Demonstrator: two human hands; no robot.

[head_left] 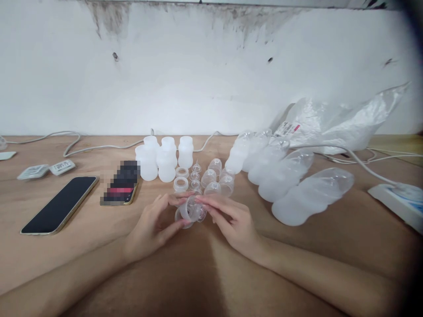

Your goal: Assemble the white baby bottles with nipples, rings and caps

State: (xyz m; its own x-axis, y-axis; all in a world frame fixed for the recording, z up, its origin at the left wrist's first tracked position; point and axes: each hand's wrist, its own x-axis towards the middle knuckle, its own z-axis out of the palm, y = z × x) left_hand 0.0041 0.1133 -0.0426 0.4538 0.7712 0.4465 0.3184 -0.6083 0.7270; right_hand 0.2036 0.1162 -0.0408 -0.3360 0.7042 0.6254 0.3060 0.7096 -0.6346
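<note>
My left hand (150, 224) is closed around a translucent bottle collar ring (185, 211), thumb below and fingers above. From the other side my right hand (236, 222) pinches a clear silicone bottle nipple (195, 206) at the ring; how far it sits inside I cannot tell. Just beyond the hands stand more collar rings (181, 184), a column of clear nipples (195, 175) and several clear domed caps (209, 177). More clear parts below the held ring are partly hidden by my fingers.
White frosted bottles (167, 160) stand at the back left. Several capped bottles (297, 198) form a slanting row at right. Two phones (61, 206) and small packets (33, 171) lie left. A plastic bag (330, 125), cables and a white power strip (396, 200) are at right.
</note>
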